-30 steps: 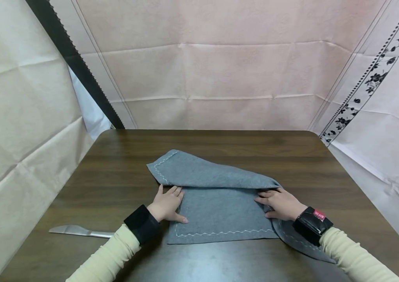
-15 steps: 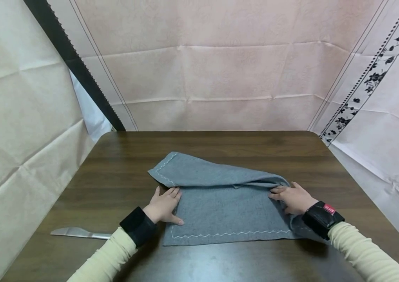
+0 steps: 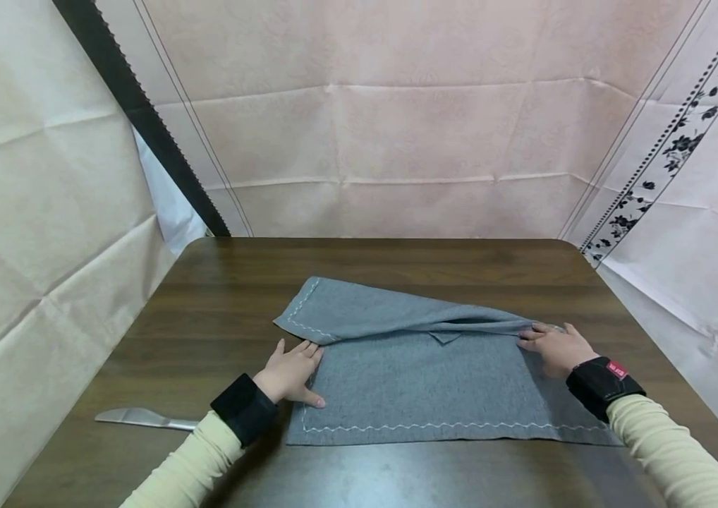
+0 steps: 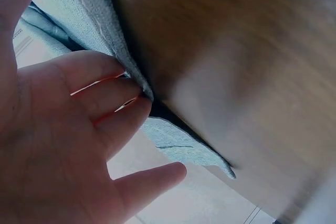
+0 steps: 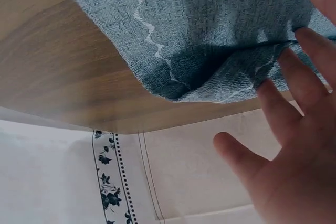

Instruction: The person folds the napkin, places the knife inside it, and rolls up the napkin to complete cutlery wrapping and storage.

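A grey-blue cloth napkin (image 3: 422, 388) with white zigzag stitching along its edges lies on the table. Its far part is folded over toward the near side, with a wrinkle and a small turned-out corner near the fold's middle. My left hand (image 3: 289, 374) rests at the napkin's left edge, fingers spread and thumb apart; in the left wrist view its fingertips (image 4: 139, 103) touch the cloth edge. On the right, my right hand (image 3: 558, 349) touches the right end of the fold. The right wrist view shows its fingers (image 5: 283, 106) extended and spread against the cloth's turned edge.
A silver table knife (image 3: 143, 418) lies left of the napkin, its handle end partly behind the left sleeve. The brown wooden table (image 3: 384, 257) has rounded far corners. Pale cloth sheets (image 3: 410, 141) hang around it at the back and sides.
My right hand has moved right and slightly away, and the napkin's right part, bunched before, now lies spread out flat under it. The left hand has shifted slightly left and nearer.
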Available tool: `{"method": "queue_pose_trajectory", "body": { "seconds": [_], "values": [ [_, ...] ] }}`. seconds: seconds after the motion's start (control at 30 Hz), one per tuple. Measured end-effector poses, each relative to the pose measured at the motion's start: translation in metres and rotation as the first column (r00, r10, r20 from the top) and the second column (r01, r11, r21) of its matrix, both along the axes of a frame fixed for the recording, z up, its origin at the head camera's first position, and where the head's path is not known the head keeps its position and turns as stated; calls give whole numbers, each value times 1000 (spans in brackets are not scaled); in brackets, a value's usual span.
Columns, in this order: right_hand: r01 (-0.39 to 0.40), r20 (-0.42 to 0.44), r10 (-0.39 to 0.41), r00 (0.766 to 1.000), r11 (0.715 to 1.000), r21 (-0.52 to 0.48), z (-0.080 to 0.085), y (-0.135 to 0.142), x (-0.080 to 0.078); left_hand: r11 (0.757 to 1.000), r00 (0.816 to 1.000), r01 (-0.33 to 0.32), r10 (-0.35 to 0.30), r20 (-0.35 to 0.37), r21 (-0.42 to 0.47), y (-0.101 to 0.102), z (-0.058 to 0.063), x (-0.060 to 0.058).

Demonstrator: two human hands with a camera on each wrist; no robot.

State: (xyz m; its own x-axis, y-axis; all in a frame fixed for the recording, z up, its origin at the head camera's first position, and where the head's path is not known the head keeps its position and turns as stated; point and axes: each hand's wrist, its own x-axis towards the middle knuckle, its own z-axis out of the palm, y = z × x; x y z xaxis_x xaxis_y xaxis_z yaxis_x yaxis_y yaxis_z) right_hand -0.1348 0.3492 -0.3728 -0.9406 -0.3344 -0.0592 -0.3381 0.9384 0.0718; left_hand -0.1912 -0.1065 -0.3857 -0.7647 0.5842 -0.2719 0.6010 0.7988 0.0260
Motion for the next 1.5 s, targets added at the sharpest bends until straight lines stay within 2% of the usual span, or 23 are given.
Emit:
{"method": "queue_pose_trajectory", "body": {
  "seconds": [0.27,0.43,0.63,0.77,0.87,1.1,1.5],
  "values": [
    [108,50,-110,993,993,46,3,-1,5,1000,1000,-8,8,19,17,1,1,3],
    [166,26,-170,985,979,116,-3,-7,7,1000,1000,-10,10,18,21,0,2,5],
    [172,-98,-153,983,956,238,-24,-20,9,999,1000,-18,18,19,35,0,0,7],
    [224,-225,-161,961,930,293,-35,-27,13,999,1000,-12,11,13,44,-1,-2,8],
    [248,-246,-176,953,921,302,-37,-31,16,999,1000,-4,3,5,39,-4,-3,9],
    [212,-203,-166,965,950,228,-36,-37,17,1000,1000,-2,2,-15,26,-14,0,10],
    [141,-184,-98,978,962,233,-29,-48,24,998,1000,4,-2,-26,65,-32,0,12]
  ]
}}
